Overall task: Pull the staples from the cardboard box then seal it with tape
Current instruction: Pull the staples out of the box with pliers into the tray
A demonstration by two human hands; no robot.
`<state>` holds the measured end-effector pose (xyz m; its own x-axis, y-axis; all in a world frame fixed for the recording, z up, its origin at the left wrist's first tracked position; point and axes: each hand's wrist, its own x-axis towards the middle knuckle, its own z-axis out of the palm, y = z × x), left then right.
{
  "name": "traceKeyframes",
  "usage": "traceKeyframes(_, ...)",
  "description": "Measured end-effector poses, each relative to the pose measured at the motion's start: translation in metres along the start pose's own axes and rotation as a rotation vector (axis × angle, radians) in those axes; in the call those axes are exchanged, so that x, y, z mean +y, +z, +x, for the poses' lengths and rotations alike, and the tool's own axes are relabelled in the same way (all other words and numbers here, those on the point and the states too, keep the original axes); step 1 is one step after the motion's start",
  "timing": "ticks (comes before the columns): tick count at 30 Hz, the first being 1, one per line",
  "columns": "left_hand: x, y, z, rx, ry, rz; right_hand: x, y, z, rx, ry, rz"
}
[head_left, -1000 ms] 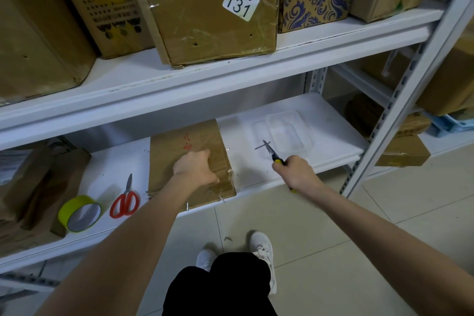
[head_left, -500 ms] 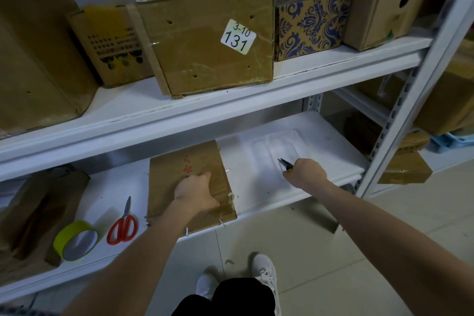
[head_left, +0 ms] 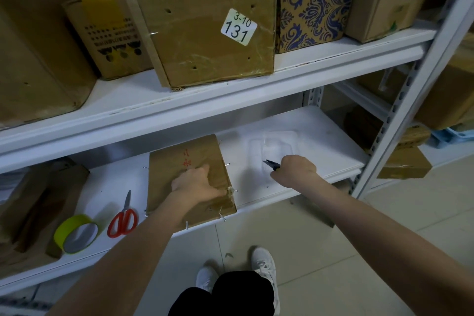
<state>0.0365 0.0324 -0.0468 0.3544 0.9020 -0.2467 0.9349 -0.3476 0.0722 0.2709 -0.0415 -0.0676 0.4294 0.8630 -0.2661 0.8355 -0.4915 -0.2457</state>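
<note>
Forward since a second ago, the right hand [head_left: 295, 170] grips pliers [head_left: 272, 165] right of the cardboard box [head_left: 164, 182], which lies on the lower shelf [head_left: 320, 136]. Left of it: tape roll [head_left: 66, 226], scissors [head_left: 124, 213]. On it the left hand [head_left: 197, 183] holds the right edge, fingers curled. Farther right, a clear tray [head_left: 279, 141].

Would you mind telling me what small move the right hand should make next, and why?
Probably move the right hand with its pliers from over the clear tray to the cardboard box and close the tips on a staple sticking out of its right edge. Several staples protrude round the box, and the left hand holds it steady.
</note>
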Motion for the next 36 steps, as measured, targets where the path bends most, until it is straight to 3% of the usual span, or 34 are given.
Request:
traceKeyframes(2, 0.002, -0.003, 0.001, -0.005, -0.016, -0.012, -0.008, -0.001, -0.006, -0.013, -0.016, 0.135)
traceKeyframes(5, 0.002, -0.004, 0.004, -0.078, 0.025, 0.006, -0.024, 0.006, -0.020, -0.232, -0.051, 0.292)
traceKeyframes(7, 0.002, -0.001, 0.004, -0.107, 0.062, 0.083, -0.031, 0.022, -0.026, -0.337, -0.084, 0.256)
traceKeyframes(12, 0.002, 0.004, 0.005, -0.142, 0.175, 0.258, -0.041, 0.053, -0.024, -0.356, -0.047, 0.231)
traceKeyframes(16, 0.004, 0.003, 0.008, -0.154, 0.161, 0.262, -0.043, 0.054, -0.020, -0.620, 0.193, 0.745)
traceKeyframes(18, 0.006, 0.002, 0.008, -0.156, 0.160, 0.258, -0.044, 0.058, -0.020, -0.736, 0.237, 0.867)
traceKeyframes(24, 0.006, 0.005, 0.005, -0.153, 0.135, 0.266, -0.058, 0.068, -0.018, -0.763, 0.226, 0.965)
traceKeyframes(28, 0.007, 0.004, 0.005, -0.152, 0.132, 0.266, -0.055, 0.065, -0.017, -0.738, 0.239, 0.887)
traceKeyframes(33, 0.008, 0.006, 0.006, -0.156, 0.121, 0.266, -0.037, 0.065, -0.026, -0.843, 0.268, 0.890)
traceKeyframes(36, 0.008, 0.007, 0.005, -0.165, 0.120, 0.253, -0.041, 0.071, -0.027, -0.798, 0.271, 0.976)
